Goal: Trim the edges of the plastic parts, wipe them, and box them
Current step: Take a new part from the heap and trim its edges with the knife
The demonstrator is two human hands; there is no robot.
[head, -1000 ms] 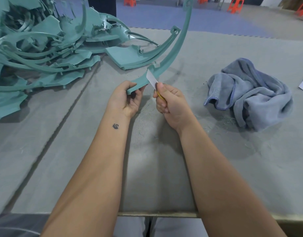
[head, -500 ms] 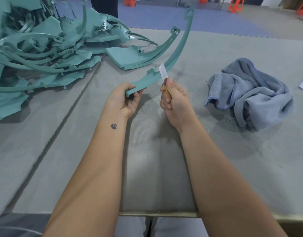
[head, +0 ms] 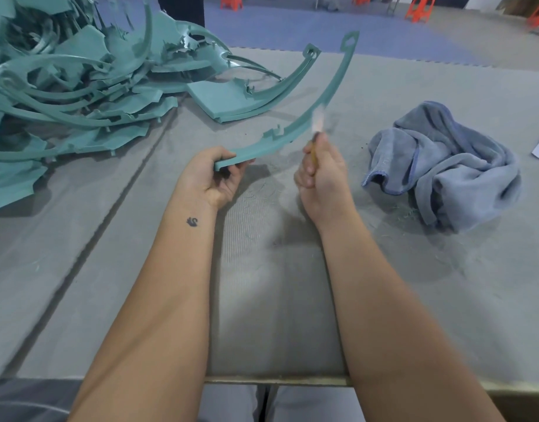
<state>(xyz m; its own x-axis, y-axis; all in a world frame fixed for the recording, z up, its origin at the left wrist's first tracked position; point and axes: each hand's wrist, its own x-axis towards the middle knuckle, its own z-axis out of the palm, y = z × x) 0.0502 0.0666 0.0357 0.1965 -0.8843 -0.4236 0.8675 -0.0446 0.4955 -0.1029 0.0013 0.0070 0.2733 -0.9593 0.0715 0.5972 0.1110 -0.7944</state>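
Left hand (head: 212,175) grips long curved teal plastic strip (head: 315,109) at centre frame; right hand (head: 321,172) clenches yellow-handled blade (head: 317,121), blurred. No readable writing.

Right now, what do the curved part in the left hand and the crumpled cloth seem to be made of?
Curved part: teal moulded plastic by its look, matte, with thin ragged flash along its tabs. Cloth: grey-blue, soft and napped, probably terry or microfibre; it slumps in loose folds with a stitched hem.

No readable text, labels or numbers; small dark mark on left forearm (head: 192,222), perhaps swan figure.
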